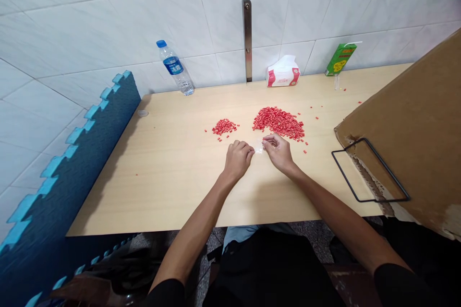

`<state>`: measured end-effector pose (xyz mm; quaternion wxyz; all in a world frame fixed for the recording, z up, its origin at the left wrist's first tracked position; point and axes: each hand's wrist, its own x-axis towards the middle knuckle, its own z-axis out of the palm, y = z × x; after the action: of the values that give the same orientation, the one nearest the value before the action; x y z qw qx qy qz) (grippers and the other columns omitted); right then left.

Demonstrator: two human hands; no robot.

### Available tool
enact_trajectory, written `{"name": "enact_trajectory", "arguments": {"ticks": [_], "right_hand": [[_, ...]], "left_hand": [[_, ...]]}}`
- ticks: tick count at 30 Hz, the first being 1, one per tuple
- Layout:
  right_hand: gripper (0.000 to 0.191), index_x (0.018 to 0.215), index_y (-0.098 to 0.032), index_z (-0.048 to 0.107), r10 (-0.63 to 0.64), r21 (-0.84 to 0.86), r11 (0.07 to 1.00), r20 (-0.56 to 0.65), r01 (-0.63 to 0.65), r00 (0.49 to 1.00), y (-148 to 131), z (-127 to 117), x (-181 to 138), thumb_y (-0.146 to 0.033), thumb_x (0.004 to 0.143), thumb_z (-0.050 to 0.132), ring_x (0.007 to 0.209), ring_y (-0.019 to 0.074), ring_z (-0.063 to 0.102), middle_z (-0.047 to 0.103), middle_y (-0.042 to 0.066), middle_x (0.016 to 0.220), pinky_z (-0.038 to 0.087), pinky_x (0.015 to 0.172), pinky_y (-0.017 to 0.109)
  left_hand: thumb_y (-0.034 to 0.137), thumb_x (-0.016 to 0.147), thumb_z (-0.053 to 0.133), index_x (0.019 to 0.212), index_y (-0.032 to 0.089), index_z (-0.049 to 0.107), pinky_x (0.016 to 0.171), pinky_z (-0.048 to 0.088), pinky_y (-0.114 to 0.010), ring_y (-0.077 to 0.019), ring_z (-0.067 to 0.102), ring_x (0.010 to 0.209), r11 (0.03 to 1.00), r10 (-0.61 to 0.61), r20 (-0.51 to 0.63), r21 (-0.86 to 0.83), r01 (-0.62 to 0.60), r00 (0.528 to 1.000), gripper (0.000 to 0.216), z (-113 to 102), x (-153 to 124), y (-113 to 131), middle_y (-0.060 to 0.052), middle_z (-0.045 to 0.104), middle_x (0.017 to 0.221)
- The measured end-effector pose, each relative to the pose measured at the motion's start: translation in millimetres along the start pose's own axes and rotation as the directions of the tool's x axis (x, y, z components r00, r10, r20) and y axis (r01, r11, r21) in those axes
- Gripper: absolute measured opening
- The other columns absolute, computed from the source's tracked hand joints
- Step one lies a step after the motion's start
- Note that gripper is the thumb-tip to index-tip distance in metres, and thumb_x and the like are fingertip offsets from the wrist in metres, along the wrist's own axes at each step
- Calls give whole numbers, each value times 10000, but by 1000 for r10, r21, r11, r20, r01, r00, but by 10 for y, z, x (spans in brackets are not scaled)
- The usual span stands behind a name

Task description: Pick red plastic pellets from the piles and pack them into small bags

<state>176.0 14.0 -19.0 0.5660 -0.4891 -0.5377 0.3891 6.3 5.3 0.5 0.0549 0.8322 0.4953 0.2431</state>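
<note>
Near the middle of the table, my left hand [238,159] pinches the edge of a small clear plastic piece [258,147], which looks like a little bag. My right hand [278,151] is closed at the other side of it, thumb and fingertips together, with a speck of red showing at the tips. Just beyond the right hand spreads a large pile of small red pieces [279,121]. A smaller pile of the same red pieces [224,126] lies beyond the left hand. The fingers partly hide the clear plastic.
Along the tiled wall stand a water bottle [175,68], a tissue pack [283,73] and a green drink carton [340,60]. A cardboard sheet [414,129] with a black wire handle [387,165] borders the right. Blue foam mat [90,153] walls the left. Stray red pieces dot the wooden table [173,187].
</note>
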Motion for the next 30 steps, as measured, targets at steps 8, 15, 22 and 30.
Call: {"name": "enact_trajectory", "arguments": {"ticks": [8, 15, 22, 30], "right_hand": [[165, 865, -189, 620, -7, -22, 1000, 20, 8, 1000, -46, 0, -15, -340, 797, 622, 732, 181, 647, 661, 44, 802, 552, 683, 325], [173, 866, -182, 629, 0, -3, 1000, 31, 0, 1000, -73, 0, -23, -340, 796, 626, 724, 177, 651, 664, 42, 801, 549, 678, 316], [188, 840, -180, 623, 69, 122, 990, 66, -76, 995, -79, 6, -10, -341, 758, 672, 659, 150, 645, 665, 24, 773, 535, 656, 299], [257, 841, -175, 629, 133, 201, 967, 120, -156, 984, -77, 39, -7, -377, 711, 720, 627, 137, 643, 667, 14, 752, 534, 638, 289]], "left_hand": [[187, 884, 509, 831, 184, 622, 783, 455, -319, -190, 573, 854, 934, -162, -108, -338, 117, 981, 125, -17, 16, -43, -49, 658, 839], [228, 904, 464, 888, 184, 580, 695, 480, -265, -149, 632, 747, 790, -329, -59, -564, 240, 943, 125, -20, -4, -16, -30, 660, 802], [183, 869, 510, 874, 182, 636, 750, 499, -276, -159, 624, 838, 871, -227, -154, -474, 129, 962, 126, -64, 18, -10, -51, 658, 877], [146, 869, 498, 894, 178, 687, 776, 529, -290, -156, 646, 834, 862, -204, -171, -498, 94, 964, 194, -64, 7, -19, -61, 673, 906]]}}
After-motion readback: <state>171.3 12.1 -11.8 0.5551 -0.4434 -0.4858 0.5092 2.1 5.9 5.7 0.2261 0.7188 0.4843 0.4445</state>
